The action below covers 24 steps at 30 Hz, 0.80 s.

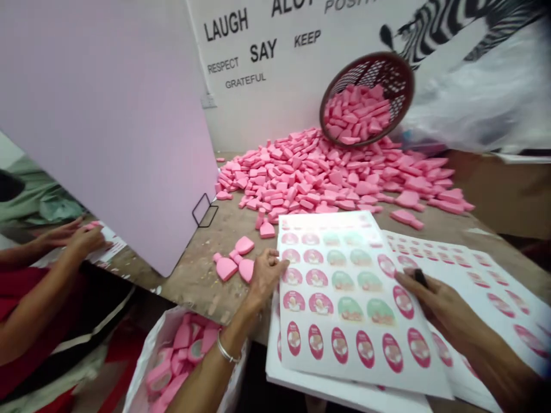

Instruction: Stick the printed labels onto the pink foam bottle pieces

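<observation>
A white sheet of stickers (344,367), printed with pink ovals and green-and-pink rounded labels, lies tilted over a stack of similar sheets. At its left edge, my left hand (266,278) pinches the paper with curled fingers. My right hand (439,304) grips the same sheet at its right edge; a small black object (420,278), of a kind I cannot make out, shows by its fingers. Several pink bottle-shaped foam pieces (226,268) rest on the table just left of my left hand. More sticker sheets (486,281) lie under and beside my right hand.
A big heap of pink pieces (310,178) covers the back of the table, below a tipped brown basket (408,97). A pink panel (129,126) on a black wire stand (205,211) divides off a co-worker's hands (81,241). Below sits a white bag (142,367) holding labelled pieces.
</observation>
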### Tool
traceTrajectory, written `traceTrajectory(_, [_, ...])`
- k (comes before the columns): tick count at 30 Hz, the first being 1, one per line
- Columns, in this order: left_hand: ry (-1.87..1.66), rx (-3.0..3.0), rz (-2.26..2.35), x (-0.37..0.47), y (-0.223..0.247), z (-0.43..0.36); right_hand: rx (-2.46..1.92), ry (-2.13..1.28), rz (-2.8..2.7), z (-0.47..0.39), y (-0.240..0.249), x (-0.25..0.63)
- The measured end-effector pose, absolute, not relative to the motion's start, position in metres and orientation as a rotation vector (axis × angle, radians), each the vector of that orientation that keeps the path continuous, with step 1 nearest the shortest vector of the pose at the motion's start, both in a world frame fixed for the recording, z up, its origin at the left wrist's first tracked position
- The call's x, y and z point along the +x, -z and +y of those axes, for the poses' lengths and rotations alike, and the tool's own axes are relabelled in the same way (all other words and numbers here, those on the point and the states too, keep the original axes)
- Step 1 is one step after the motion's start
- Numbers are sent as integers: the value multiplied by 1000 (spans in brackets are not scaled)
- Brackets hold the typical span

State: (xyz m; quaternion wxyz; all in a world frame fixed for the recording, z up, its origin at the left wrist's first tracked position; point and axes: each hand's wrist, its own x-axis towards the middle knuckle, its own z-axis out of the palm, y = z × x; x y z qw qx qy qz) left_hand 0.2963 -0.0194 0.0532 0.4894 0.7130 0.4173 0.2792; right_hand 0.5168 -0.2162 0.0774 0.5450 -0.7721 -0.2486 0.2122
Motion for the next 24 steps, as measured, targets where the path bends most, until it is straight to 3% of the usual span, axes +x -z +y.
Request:
traceTrajectory(3, [-742,1857,1263,276,-42,-3,-2039,-722,-496,-213,-32,522])
traceTrajectory(9, [-676,2082,1855,236,-30,11,-2221,-485,-874,-206,-8,519])
traceTrajectory(16, [-448,2344,1724,266,-15,25,-2580,-349,-889,-204,-22,503])
traceTrajectory(24, [-626,2228,1593,267,-13,23,-2545,-197,-843,-206,-31,494])
